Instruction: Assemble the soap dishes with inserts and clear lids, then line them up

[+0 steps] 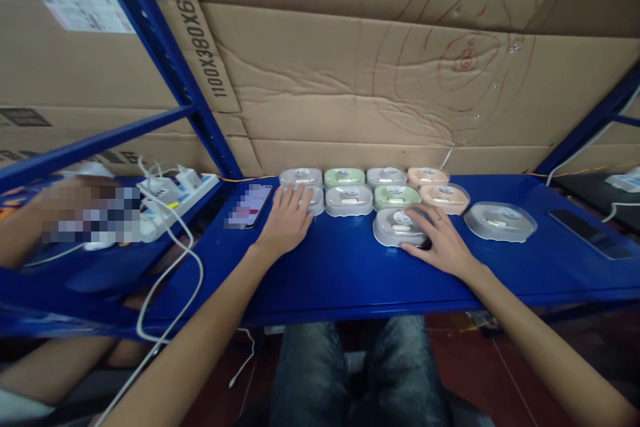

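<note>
Center frame, blue shelf [350,273]: left hand [287,220] spread flat on grey lidded case [314,199]; right hand [440,240] spread, cupping another grey case [397,227]. Cases look light, rigid, slick plastic; best held by sides.

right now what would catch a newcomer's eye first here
The cluster of small lidded cases in grey, green and peach, lined up at the back of the blue shelf. The left hand rests on the leftmost case, the right hand on a grey case pulled forward.
</note>
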Demonstrator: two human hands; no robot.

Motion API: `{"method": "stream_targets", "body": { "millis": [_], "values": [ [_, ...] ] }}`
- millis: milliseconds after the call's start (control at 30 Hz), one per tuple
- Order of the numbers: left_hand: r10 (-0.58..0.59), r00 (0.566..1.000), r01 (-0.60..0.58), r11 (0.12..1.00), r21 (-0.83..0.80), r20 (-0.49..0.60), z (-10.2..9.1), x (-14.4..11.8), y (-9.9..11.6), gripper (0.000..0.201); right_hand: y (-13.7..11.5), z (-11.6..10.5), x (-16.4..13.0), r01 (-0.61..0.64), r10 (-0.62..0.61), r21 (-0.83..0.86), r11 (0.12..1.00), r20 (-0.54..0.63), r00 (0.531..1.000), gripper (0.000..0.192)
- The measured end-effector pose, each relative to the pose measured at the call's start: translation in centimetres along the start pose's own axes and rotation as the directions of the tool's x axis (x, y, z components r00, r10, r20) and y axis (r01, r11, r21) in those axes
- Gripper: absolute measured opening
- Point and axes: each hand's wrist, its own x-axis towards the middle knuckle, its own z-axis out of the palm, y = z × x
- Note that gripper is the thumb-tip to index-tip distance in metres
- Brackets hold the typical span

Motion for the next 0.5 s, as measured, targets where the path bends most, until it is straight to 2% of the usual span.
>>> {"method": "stream_targets", "body": {
  "millis": [100,200,267,367,433,500],
  "values": [
    [-0.004,1.0,0.003,1.0,-0.014,-0.015,-0.1,-0.1,0.1,0.067,0.5,-1.3,-0.3,-0.026,0.026,-0.003,1.0,-0.04,0.999,0.085],
    [-0.007,0.999,0.006,0.999,-0.033,-0.046,-0.8,-0.2,0.5,0.068,2.7,-3.6,-2.0,-0.134,0.124,-0.056,0.989,-0.164,0.979,0.076],
    [0.016,0.997,-0.02,0.998,-0.058,-0.072,-1.5,-0.4,1.3,0.068,5.2,-5.1,-4.0,-0.266,0.224,-0.168,0.949,-0.231,0.947,0.07],
    [0.118,0.989,-0.126,0.988,-0.092,-0.093,-2.6,-0.5,3.7,0.066,10.0,-6.6,-7.5,-0.474,0.411,-0.392,0.789,-0.237,0.88,0.065],
    [0.21,0.975,-0.217,0.971,-0.099,-0.076,-3.3,-0.3,6.0,0.064,13.4,-6.9,-8.9,-0.501,0.472,-0.422,0.756,-0.18,0.863,0.071],
    [0.308,0.95,-0.312,0.943,-0.114,-0.051,-3.5,0.4,8.6,0.063,16.4,-6.6,-9.1,-0.527,0.517,-0.422,0.737,-0.15,0.843,0.078]
  ]
}}
